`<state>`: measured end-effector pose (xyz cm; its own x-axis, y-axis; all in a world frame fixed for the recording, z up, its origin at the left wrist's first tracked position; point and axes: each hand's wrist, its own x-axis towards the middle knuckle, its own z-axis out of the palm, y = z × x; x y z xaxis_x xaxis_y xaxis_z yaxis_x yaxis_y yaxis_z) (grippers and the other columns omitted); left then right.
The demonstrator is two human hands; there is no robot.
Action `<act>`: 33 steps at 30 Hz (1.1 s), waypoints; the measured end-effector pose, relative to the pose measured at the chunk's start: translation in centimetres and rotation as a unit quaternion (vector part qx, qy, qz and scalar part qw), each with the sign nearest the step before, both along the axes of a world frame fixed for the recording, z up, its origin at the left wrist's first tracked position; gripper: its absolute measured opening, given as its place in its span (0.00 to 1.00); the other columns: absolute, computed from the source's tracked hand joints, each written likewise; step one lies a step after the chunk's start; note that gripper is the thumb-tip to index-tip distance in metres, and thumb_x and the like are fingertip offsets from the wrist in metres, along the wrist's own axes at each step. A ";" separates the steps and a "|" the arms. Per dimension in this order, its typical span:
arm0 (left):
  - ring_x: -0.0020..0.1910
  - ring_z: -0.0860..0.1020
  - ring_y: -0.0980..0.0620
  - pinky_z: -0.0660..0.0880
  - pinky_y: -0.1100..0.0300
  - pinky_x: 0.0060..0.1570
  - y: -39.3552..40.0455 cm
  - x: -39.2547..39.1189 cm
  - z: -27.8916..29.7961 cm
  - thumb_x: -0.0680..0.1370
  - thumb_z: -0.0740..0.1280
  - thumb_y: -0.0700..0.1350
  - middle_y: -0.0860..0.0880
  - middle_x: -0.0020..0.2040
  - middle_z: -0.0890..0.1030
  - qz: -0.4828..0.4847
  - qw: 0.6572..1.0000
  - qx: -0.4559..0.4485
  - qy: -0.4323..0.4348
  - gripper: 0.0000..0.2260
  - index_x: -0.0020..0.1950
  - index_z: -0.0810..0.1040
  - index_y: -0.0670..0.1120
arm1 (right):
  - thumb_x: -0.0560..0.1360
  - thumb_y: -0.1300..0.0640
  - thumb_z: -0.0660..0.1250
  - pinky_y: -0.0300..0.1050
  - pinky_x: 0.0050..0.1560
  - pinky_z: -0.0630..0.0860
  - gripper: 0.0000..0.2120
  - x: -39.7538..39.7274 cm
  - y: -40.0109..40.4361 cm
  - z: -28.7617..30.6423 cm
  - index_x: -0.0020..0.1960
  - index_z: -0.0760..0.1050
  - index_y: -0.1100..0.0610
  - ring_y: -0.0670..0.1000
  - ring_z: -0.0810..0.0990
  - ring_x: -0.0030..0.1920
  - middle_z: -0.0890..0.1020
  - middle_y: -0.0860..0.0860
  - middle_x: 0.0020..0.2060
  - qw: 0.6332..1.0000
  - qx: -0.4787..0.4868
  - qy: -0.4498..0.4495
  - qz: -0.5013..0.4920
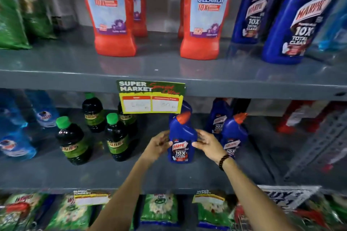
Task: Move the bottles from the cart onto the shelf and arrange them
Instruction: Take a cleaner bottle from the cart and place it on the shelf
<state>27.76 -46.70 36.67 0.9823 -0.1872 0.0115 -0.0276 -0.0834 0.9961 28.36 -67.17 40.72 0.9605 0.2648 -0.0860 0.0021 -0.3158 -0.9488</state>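
A small blue toilet-cleaner bottle with an orange cap stands upright on the grey middle shelf. My left hand grips its left side and my right hand grips its right side. Another blue bottle stands directly behind it, mostly hidden. To the right, two more small blue bottles stand one behind the other. The cart is only partly seen as a wire edge at the bottom right.
Several dark green-capped bottles stand left of the held bottle. A yellow price tag hangs from the upper shelf edge just above it. Large orange bottles and large blue bottles fill the upper shelf. Green bags lie below.
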 end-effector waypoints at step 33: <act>0.76 0.56 0.43 0.42 0.47 0.75 -11.2 -2.9 -6.0 0.61 0.76 0.59 0.39 0.73 0.66 0.385 0.886 0.248 0.070 0.51 0.73 0.55 0.38 | 0.55 0.51 0.80 0.60 0.73 0.60 0.60 -1.4 -4.5 -8.2 0.74 0.47 0.62 0.60 0.63 0.72 0.65 0.61 0.72 0.902 -0.040 0.001 -0.431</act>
<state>24.89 -57.92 30.72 0.8063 0.5913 -0.0157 0.3482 -0.4530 0.8207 26.96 -71.62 32.51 0.8064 -0.5867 -0.0740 -0.2786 -0.2665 -0.9227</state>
